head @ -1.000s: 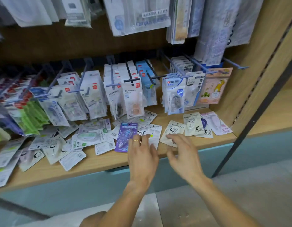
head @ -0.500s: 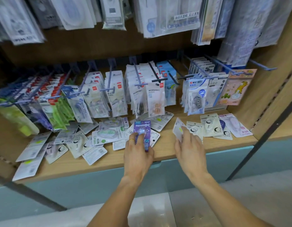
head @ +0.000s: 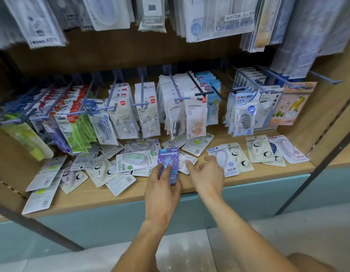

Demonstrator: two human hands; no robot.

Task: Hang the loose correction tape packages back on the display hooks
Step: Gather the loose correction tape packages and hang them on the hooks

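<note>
My left hand (head: 162, 190) grips a purple correction tape package (head: 168, 163), held upright just above the wooden shelf (head: 199, 185). My right hand (head: 206, 173) hovers beside it with loose fingers, its forefinger reaching to a white package (head: 186, 160) lying flat. Several loose packages lie scattered on the shelf, such as a green Campus one (head: 134, 160) and a white-blue Campus one (head: 224, 160). Display hooks (head: 182, 98) stick out from the back wall, most loaded with hanging packages.
A bare blue hook (head: 327, 78) juts out at the far right beside the wooden side wall. Larger stationery packs (head: 217, 18) hang from the row above. A dark diagonal bar (head: 315, 173) crosses the shelf's right end.
My left hand has lifted the purple package off the shelf. My right hand has let go of the white package it raised half a second ago and now reaches left, empty.
</note>
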